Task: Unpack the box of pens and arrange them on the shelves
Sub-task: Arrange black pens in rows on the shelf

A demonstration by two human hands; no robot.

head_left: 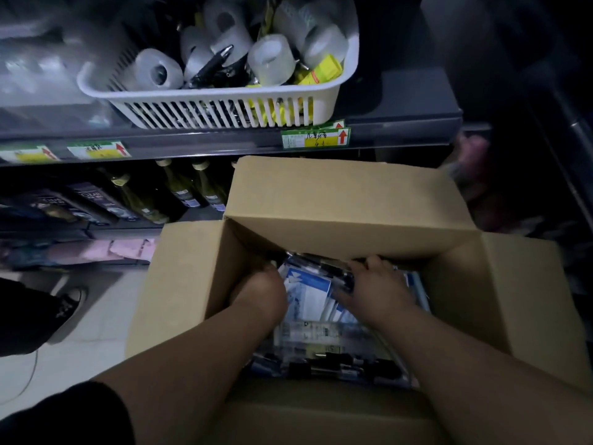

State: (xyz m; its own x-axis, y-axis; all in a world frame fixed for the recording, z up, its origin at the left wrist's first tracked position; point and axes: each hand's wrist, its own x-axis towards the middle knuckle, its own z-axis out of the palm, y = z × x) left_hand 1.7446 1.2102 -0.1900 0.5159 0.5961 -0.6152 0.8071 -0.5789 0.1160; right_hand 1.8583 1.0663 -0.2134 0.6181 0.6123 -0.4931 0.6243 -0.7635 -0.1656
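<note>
An open cardboard box [340, 200] stands on the floor in front of the shelves, its flaps spread outward. Inside lie clear packs of pens with blue and white cards [313, 292]. Both my hands reach down into it. My left hand [261, 289] grips the left end of a pen pack, fingers curled under it. My right hand [375, 284] holds the right end of the same pack, fingers curled over its dark pens. More pen packs [327, 361] lie lower in the box, partly hidden by my forearms.
A white slotted basket [218, 101] with tape rolls and a black pen sits on the upper shelf [401, 123], above price labels. Bottles [179, 187] stand on the lower shelf. Another person's black shoe [69, 303] is on the floor at the left.
</note>
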